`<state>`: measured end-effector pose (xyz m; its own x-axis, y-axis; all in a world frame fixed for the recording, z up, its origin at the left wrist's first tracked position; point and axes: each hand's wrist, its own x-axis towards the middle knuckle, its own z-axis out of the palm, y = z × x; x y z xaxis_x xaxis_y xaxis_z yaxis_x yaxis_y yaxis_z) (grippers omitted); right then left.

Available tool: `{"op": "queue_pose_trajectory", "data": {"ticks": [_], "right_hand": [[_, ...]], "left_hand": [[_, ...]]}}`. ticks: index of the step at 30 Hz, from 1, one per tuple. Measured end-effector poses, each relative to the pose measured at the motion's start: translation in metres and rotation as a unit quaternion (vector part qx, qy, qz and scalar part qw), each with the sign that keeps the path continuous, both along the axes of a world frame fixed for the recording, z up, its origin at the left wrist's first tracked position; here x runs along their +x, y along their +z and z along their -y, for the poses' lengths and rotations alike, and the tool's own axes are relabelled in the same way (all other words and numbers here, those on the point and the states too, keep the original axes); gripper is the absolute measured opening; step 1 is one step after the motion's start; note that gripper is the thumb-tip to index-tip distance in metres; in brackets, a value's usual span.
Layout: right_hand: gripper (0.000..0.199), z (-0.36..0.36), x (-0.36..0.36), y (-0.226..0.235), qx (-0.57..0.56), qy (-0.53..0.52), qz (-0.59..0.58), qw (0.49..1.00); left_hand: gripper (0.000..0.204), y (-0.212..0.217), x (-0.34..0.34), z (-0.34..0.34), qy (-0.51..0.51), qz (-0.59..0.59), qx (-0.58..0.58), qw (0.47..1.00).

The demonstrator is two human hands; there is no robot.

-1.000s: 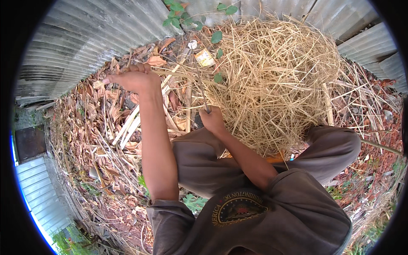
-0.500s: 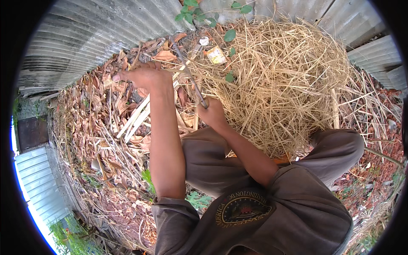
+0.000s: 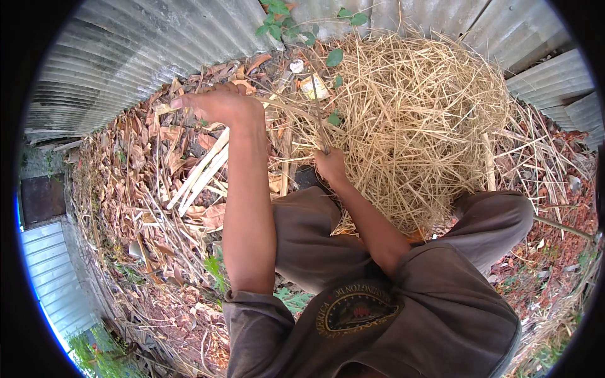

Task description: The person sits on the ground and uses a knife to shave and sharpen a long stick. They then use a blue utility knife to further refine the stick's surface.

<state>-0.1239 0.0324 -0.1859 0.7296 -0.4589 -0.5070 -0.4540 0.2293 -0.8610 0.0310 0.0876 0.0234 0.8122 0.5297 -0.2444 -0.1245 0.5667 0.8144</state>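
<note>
My left hand [image 3: 217,106] is closed at the far left, above the dry leaves, its thumb pointing left. A thin pale strip [image 3: 287,101], which looks like split bamboo, shows on both sides of it; the middle is hidden by the fingers. My right hand [image 3: 331,165] is a fist in front of my bent knee, wrapped round the handle of a long knife [image 3: 317,113]. The narrow grey blade points away from me, seen nearly edge-on, over the left edge of a heap of pale shavings [image 3: 428,120].
Corrugated metal sheets [image 3: 157,50] wall the far side. Several split pale sticks [image 3: 200,170] lie on brown dry leaves [image 3: 126,170] at left. A yellow and white packet [image 3: 315,87] and a green-leaved plant [image 3: 274,19] are near the wall. Another stick [image 3: 564,228] lies right.
My right hand has moved right and slightly forward. The knife has swung from a leftward slant to nearly straight away from me. My left hand remains almost in place.
</note>
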Motion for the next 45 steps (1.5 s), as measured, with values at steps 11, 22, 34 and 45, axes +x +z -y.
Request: {"op": "queue_pose_trajectory", "data": {"ticks": [11, 22, 34, 45], "right_hand": [[0.025, -0.002, -0.008, -0.082, -0.087, 0.008, 0.039, 0.995], [0.024, -0.009, 0.003, -0.009, -0.15, 0.016, 0.16, 0.975], [0.026, 0.083, -0.04, -0.039, -0.016, 0.156, -0.125, 0.98], [0.022, 0.089, -0.079, -0.035, 0.225, 0.04, -0.163, 0.96]], "left_hand": [[0.081, 0.001, -0.001, 0.003, 0.003, 0.015, -0.011, 1.0], [0.071, 0.0, -0.009, 0.008, -0.091, 0.043, -0.017, 0.995], [0.07, -0.02, -0.002, -0.021, -0.178, 0.107, 0.05, 0.977], [0.077, -0.01, -0.001, -0.023, -0.322, 0.086, -0.042, 0.942]]}}
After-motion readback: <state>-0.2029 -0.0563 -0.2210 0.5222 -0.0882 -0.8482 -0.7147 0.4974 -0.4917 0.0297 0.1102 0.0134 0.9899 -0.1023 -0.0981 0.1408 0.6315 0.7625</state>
